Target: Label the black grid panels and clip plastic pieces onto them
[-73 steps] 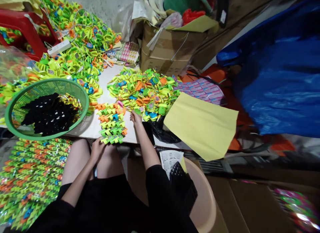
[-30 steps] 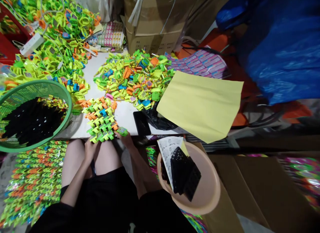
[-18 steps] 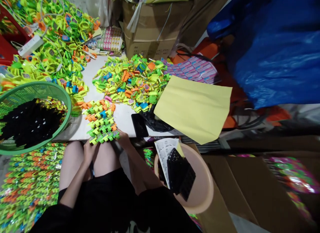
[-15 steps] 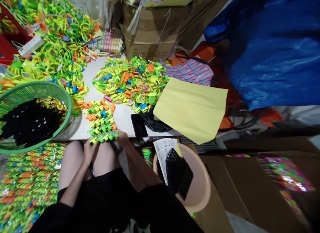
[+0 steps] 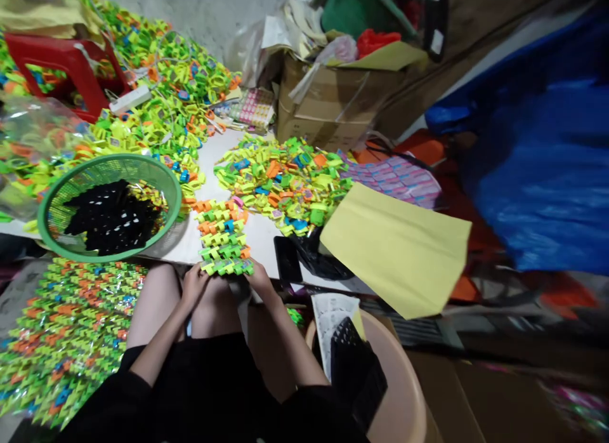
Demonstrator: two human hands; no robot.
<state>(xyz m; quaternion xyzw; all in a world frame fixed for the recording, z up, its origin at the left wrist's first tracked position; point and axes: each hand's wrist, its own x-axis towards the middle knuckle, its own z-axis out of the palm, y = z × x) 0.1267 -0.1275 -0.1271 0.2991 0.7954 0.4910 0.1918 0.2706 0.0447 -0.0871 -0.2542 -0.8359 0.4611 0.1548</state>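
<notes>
"Running across the middle: a white tabletop (image 5: 263,237), grey wall (image 5: 204,18) behind. What crowds it?"

"Loose watch-shaped plastic pieces at back left, around a red plastic stool (image 5: 57,52) and a white power strip (image 5: 130,100). A smaller heap (image 5: 285,183) mid-table, before a cardboard box (image 5: 328,100). Green mesh basket (image 5: 54,205) at front left, black items inside. Blue sheeting (image 5: 561,176) far right."

"And the work?"

"Interlocked block (image 5: 223,240) of green, yellow and orange pieces, at the front edge; nearest row juts over the person's thighs. Left hand (image 5: 194,284) grasps its near left corner. Right hand (image 5: 259,279) touches the near right end; fingers partly hidden, cannot tell if they grip."

"Edges, room to move?"

"Narrow white strip between basket and block; wider one between block and black phone (image 5: 288,259). Right of that, a black plastic bag (image 5: 323,256), then a yellow sheet (image 5: 399,252) projecting past the front edge. Peach tub (image 5: 404,379) below, beside the right arm."
</notes>
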